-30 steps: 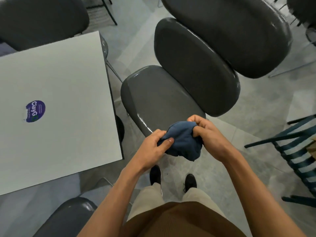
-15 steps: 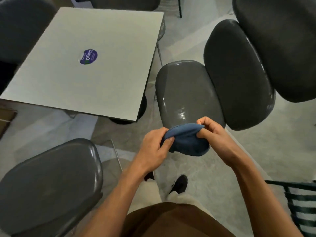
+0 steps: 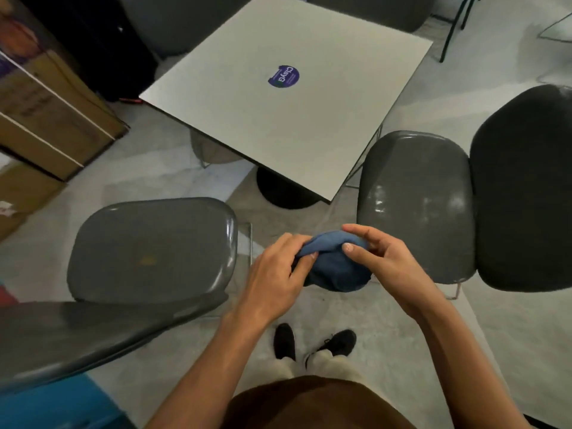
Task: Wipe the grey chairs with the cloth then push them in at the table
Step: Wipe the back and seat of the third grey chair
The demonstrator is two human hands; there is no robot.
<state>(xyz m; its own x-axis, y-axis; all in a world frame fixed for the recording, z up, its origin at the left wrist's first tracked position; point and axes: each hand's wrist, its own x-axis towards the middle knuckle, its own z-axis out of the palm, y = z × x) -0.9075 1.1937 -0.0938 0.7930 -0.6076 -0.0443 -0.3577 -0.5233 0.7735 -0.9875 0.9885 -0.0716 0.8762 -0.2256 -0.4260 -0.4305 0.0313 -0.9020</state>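
Note:
I hold a bunched blue cloth (image 3: pixel 335 272) in front of me with both hands, above the floor between two grey chairs. My left hand (image 3: pixel 275 270) grips its left side and my right hand (image 3: pixel 380 258) pinches its top right edge. One grey chair (image 3: pixel 148 249) stands to my left, its seat facing the table and its backrest nearest me. The other grey chair (image 3: pixel 414 199) stands at my right, seat beside the table's corner, backrest (image 3: pixel 523 193) further right. The square white table (image 3: pixel 278 113) with a round purple sticker (image 3: pixel 283 76) is ahead.
Cardboard boxes (image 3: pixel 46 113) are stacked at the left. More dark chairs (image 3: pixel 173 23) stand behind the table. A blue object (image 3: pixel 55 404) lies at the lower left. The table's black round base (image 3: pixel 284 190) sits under its near corner. My shoes (image 3: pixel 312 342) are on the grey floor.
The view has swung left, so the table and right chair shifted right and the left chair came into view. Both hands kept hold of the cloth, reworking their grip.

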